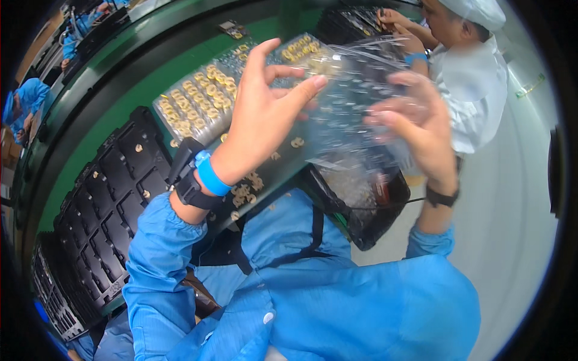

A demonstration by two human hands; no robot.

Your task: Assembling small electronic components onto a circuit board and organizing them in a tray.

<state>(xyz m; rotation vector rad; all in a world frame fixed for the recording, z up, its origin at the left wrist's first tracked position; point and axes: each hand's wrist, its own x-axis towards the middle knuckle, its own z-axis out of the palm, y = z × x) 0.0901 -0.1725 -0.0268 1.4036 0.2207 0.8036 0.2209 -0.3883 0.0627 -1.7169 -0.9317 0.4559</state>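
Note:
A clear plastic tray (346, 111) with rows of pockets is tilted up in front of me, smeared by motion. My right hand (421, 117), also blurred, grips its right side between thumb and fingers. My left hand (265, 105) is at the tray's left edge with index finger and thumb spread apart; whether it touches the tray is hard to tell. Behind that hand, another clear tray (195, 102) holds rows of small cream ring-shaped parts. More such parts (301, 48) sit in pockets farther back, partly covered by the raised tray.
Loose ring parts (244, 191) lie on the bench edge near my lap. Black compartment trays (105, 210) line the left side. A black-lined bin (385, 204) with clear plastic stands at the right. A co-worker in white (469, 90) handles black trays (349, 24) at the far right.

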